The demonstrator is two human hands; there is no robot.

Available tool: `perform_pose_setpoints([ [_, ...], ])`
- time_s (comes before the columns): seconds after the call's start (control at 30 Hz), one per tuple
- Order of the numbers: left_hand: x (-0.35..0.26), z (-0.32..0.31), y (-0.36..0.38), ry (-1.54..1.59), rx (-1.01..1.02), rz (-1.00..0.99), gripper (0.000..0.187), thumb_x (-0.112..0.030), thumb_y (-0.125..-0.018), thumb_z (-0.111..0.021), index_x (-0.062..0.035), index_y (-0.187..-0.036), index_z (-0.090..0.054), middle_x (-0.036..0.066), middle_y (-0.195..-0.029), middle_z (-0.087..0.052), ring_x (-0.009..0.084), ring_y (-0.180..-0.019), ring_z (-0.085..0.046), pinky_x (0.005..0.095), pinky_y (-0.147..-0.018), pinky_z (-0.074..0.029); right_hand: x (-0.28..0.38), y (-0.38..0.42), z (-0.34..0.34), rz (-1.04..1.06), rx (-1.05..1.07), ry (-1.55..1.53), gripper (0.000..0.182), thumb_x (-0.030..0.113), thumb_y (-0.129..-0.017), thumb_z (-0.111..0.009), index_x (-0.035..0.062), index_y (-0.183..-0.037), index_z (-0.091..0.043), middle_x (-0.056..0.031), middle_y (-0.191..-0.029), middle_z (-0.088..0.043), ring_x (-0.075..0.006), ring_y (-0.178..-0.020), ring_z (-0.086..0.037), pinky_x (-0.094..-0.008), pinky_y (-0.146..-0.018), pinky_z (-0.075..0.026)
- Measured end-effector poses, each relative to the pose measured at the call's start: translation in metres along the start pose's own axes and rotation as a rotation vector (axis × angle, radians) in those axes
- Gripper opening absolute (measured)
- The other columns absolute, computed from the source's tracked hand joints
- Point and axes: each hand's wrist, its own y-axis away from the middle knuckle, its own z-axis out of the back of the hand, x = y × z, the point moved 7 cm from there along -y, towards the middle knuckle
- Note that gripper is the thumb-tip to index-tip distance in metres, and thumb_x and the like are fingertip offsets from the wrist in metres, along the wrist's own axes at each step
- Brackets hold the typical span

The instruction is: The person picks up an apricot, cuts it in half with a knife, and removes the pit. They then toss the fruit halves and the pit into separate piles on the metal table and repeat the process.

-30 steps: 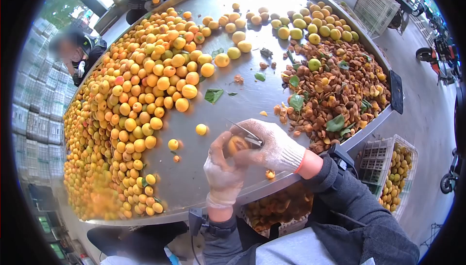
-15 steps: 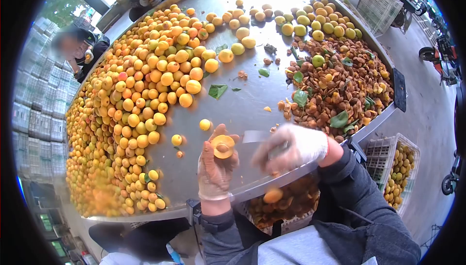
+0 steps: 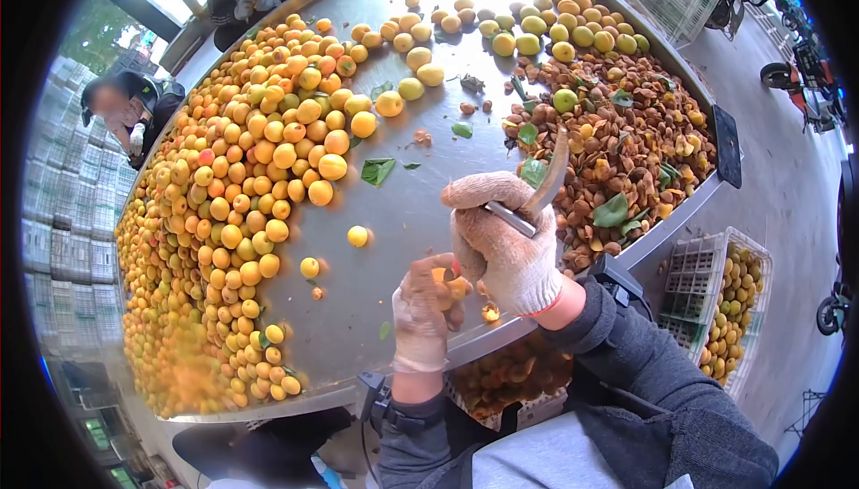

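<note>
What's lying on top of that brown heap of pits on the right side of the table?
A yellow-green whole fruit and several green leaves lie on the heap of pits. What is under its top layer is covered.

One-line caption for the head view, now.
Gloved left hand holds fruit, right hand a curved knife, at a metal table bearing whole apricots and pits.

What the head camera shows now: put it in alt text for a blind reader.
A gloved left hand holds yellow-orange fruit and a gloved right hand a curved knife, above a metal table. Whole fruit is heaped at the left, brown pits at the right; two other people are beyond.
</note>
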Motion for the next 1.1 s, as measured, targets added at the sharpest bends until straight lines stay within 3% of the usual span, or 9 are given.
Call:
perform_pose_setpoints([
  [0.17, 0.009, 0.002, -0.004, -0.087, -0.073, -0.074, 0.045, -0.047, -0.097, -0.046, -0.0044, -0.099, -0.061, 0.005, -0.069, -0.062, 0.0068, -0.044, -0.047, 0.0201, -0.038, -0.031, -0.005, -0.002, -0.01, 0.119, 0.088, 0.025, 0.02, -0.004, -0.084, -0.052, -0.0002, -0.1, -0.063, -0.0019, -0.065, -0.056, -0.0068, -0.045, -0.046, -0.0206, -0.041, -0.034],
  [0.27, 0.006, 0.007, -0.007, -0.017, -0.118, -0.143, 0.037, -0.039, -0.097, -0.048, -0.0044, -0.095, -0.061, 0.004, -0.065, -0.06, 0.0075, -0.042, -0.047, 0.0203, -0.036, -0.03, -0.023, -0.011, -0.006, -0.22, -0.006, -0.2, 0.019, -0.001, -0.086, -0.05, 0.0027, -0.101, -0.061, 0.0014, -0.06, -0.046, -0.0064, -0.043, -0.038, -0.021, -0.039, -0.028],
  [0.57, 0.032, 0.022, -0.024, -0.019, -0.205, 0.141, 0.041, -0.044, -0.093, -0.05, -0.0047, -0.085, -0.059, 0.009, -0.059, -0.056, 0.0133, -0.039, -0.045, 0.0232, -0.034, -0.03, -0.06, -0.013, -0.001, -0.312, -0.13, -0.3, 0.017, 0.002, -0.085, -0.05, 0.0038, -0.1, -0.059, 0.0025, -0.057, -0.037, -0.0073, -0.041, -0.03, -0.0222, -0.038, -0.024],
  [0.67, 0.009, 0.02, -0.023, -0.269, -0.206, -0.477, 0.028, -0.028, -0.095, -0.051, -0.003, -0.086, -0.06, 0.008, -0.069, -0.061, 0.01, -0.049, -0.052, 0.0226, -0.043, -0.04, -0.042, -0.011, -0.008, -0.213, -0.093, -0.123, 0.017, 0.003, -0.084, -0.051, 0.0037, -0.099, -0.06, 0.0022, -0.057, -0.04, -0.0075, -0.041, -0.033, -0.0228, -0.038, -0.025],
  [0.87, 0.033, 0.009, -0.016, 0.429, 0.012, 0.321, 0.024, -0.026, -0.097, -0.049, -0.0036, -0.092, -0.055, 0.005, -0.066, -0.057, 0.0151, -0.05, -0.054, 0.0243, -0.041, -0.039, -0.072, -0.024, 0.012, -0.424, -0.193, -0.523, 0.017, 0.002, -0.09, -0.048, 0.008, -0.102, -0.057, 0.0032, -0.059, -0.034, -0.0069, -0.041, -0.028, -0.0217, -0.037, -0.023],
  [0.93, -0.006, -0.002, -0.008, -0.587, 0.064, -0.453, 0.029, -0.035, -0.095, -0.049, -0.0072, -0.097, -0.057, 0.005, -0.073, -0.058, 0.0148, -0.047, -0.052, 0.0229, -0.039, -0.04, -0.082, -0.023, 0.008, -0.509, -0.196, -0.741, 0.016, 0.003, -0.091, -0.046, 0.0082, -0.103, -0.056, 0.0036, -0.059, -0.033, -0.0061, -0.042, -0.028, -0.0214, -0.036, -0.023],
  [0.97, -0.002, 0.002, -0.01, -0.588, 0.057, -0.451, 0.029, -0.035, -0.095, -0.049, -0.0072, -0.097, -0.057, 0.005, -0.073, -0.058, 0.0148, -0.047, -0.052, 0.0229, -0.039, -0.04, -0.084, -0.021, 0.007, -0.514, -0.191, -0.742, 0.016, 0.003, -0.091, -0.046, 0.0082, -0.103, -0.056, 0.0036, -0.059, -0.033, -0.0061, -0.042, -0.028, -0.0214, -0.036, -0.023],
  [1.03, 0.051, -0.001, -0.022, 0.794, 0.301, 0.36, 0.026, -0.034, -0.095, -0.051, -0.0091, -0.102, -0.056, 0.005, -0.08, -0.059, 0.015, -0.06, -0.057, 0.0219, -0.049, -0.047, -0.084, -0.017, -0.002, -0.561, -0.144, -0.735, 0.016, 0.004, -0.091, -0.046, 0.0082, -0.103, -0.056, 0.0042, -0.059, -0.032, -0.0056, -0.042, -0.028, -0.0212, -0.036, -0.023],
  [1.1, 0.06, 0.026, -0.045, 0.653, 0.123, 0.2, 0.022, -0.028, -0.095, -0.055, -0.0071, -0.102, -0.055, 0.007, -0.082, -0.059, 0.016, -0.061, -0.059, 0.0241, -0.052, -0.049, -0.07, -0.026, 0.005, -0.489, -0.204, -0.678, 0.016, 0.004, -0.091, -0.047, 0.0081, -0.103, -0.056, 0.0041, -0.059, -0.032, -0.0059, -0.042, -0.028, -0.0211, -0.036, -0.023],
])
